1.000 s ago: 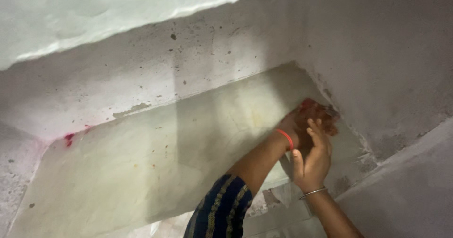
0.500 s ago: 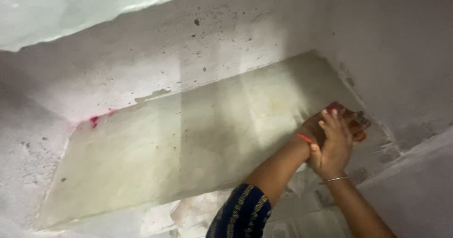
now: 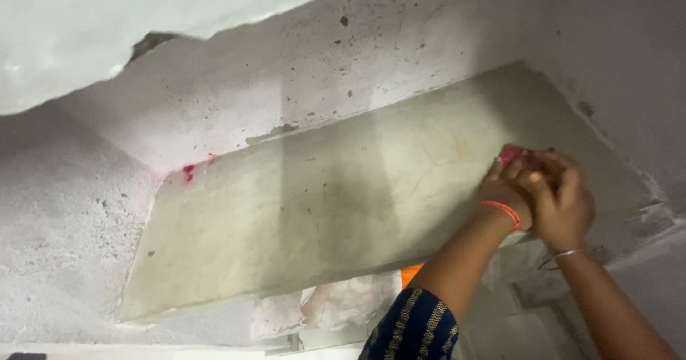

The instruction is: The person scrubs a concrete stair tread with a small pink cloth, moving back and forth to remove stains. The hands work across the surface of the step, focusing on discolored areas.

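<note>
A pale stone shelf (image 3: 300,210) is set into a rough whitewashed wall niche. Toward its right end my left hand (image 3: 504,197), with an orange band at the wrist and a dark blue patterned sleeve, is closed on a small red pad (image 3: 511,153) pressed to the shelf surface. My right hand (image 3: 564,204), wearing a thin metal bangle, is curled over the same pad, its fingers overlapping the left hand. Most of the pad is hidden under the fingers.
A pink stain (image 3: 188,171) marks the shelf's back left corner. Speckled plaster walls (image 3: 343,67) close the niche behind and on both sides, under a pale slab (image 3: 86,38). Below the shelf's front edge lie crumpled plastic bags (image 3: 343,299) and something orange (image 3: 411,273).
Both hands, still together on the red pad, have slid left along the shelf away from the right corner. The view has also shifted.
</note>
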